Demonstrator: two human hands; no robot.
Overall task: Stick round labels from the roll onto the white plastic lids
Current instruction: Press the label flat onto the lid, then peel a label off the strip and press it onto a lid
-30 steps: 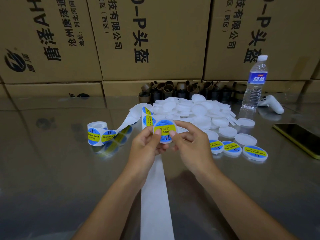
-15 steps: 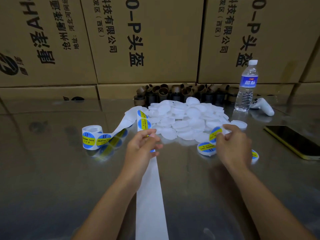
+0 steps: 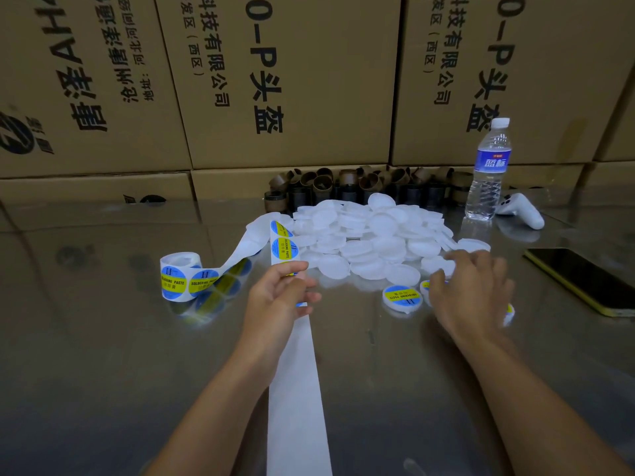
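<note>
the right hand [image 3: 470, 290] has moved off the labelled lids [image 3: 402, 297] to the edge of the white lids [image 3: 371, 238] heaped ahead, fingers loose, empty; the left hand [image 3: 278, 293] pinches the label strip [image 3: 284, 249] near the roll [image 3: 180, 276].

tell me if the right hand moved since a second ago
Yes. The right hand went right, away from the left hand at the label strip, toward the phone; it is now above the labelled lids.

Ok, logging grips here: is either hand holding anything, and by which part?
The left hand pinches the label strip just below its next label. The right hand, blurred, hovers over the lids and seems to hold nothing.
</note>
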